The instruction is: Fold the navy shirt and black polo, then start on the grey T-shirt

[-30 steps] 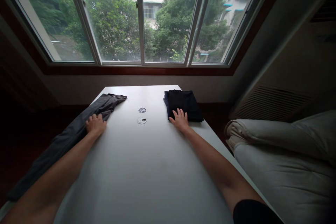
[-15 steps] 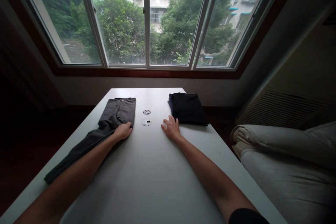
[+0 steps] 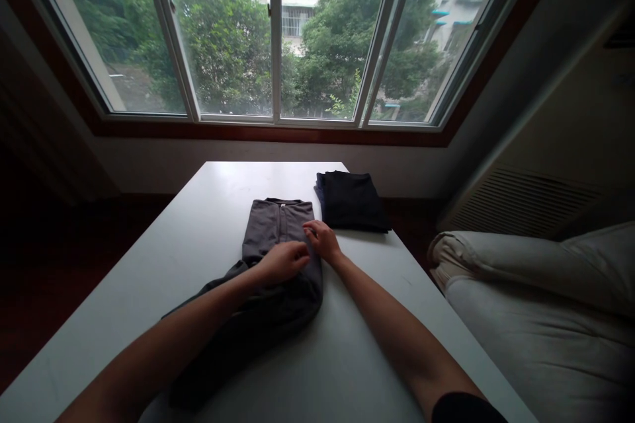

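A partly folded dark grey shirt (image 3: pixel 262 225) lies across the middle of the white table (image 3: pixel 193 225), its collar end with a small pale label toward the window. Its lower part spreads loosely toward me, partly under my left forearm. My left hand (image 3: pixel 284 262) rests over the shirt with curled fingers closed at its right side; the fingertips are partly hidden. My right hand (image 3: pixel 323 242) is just beyond it, fingers bent and closed on the shirt's right edge. A folded stack of black and navy clothes (image 3: pixel 354 201) sits just past my right hand.
A wide window (image 3: pixel 278 125) stands beyond the table's far edge. To the right is a pale cushioned sofa (image 3: pixel 520 304), close to the table's side. A slatted vent panel (image 3: pixel 520 201) is behind it.
The shirt has slid right from the table's left side to the middle, along with my left hand. It covers the two round marks. My right hand's spread fingers have bent in.
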Demonstrator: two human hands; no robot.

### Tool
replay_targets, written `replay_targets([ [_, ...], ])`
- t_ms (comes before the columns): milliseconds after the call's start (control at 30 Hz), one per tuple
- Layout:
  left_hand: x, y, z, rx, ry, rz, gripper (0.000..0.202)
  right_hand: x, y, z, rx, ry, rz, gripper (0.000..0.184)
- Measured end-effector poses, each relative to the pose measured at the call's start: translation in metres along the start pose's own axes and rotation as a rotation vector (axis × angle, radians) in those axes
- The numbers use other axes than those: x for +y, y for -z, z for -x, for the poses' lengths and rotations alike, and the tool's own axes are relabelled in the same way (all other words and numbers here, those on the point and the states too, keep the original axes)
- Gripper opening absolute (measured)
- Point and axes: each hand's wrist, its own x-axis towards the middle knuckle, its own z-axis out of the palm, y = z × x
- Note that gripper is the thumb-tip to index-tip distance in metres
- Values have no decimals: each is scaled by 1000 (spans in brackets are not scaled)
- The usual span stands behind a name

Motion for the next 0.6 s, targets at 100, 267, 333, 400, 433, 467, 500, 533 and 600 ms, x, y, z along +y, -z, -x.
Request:
replay_targets([
  [100, -45, 24, -8, 9, 159, -341, 20, -12, -3, 2, -117, 53, -29, 21],
  [267, -98, 34, -5, 30, 276, -611, 26, -35, -18, 8, -289, 158, 85, 28],
  [333, -105, 33, -6, 64, 283, -613, 32, -49, -27, 13, -274, 108, 177, 41],
  [400, -108, 32, -7, 120, 308, -583, 38, -62, -35, 18, -246, 50, 243, 53],
  [433, -109, 31, -7, 153, 322, -565, 41, -68, -38, 20, -242, 40, 261, 57],
  [467, -110, 31, -7, 190, 331, -549, 44, -73, -40, 21, -248, 47, 272, 59],
  [500, -112, 32, -6, 228, 334, -540, 47, -76, -41, 22, -263, 66, 279, 59],
  [533, -113, 33, -4, 267, 332, -537, 49, -77, -41, 23, -282, 95, 286, 58],
  [600, -118, 39, 1, 351, 328, -546, 52, -78, -39, 22, -331, 165, 297, 50],
])
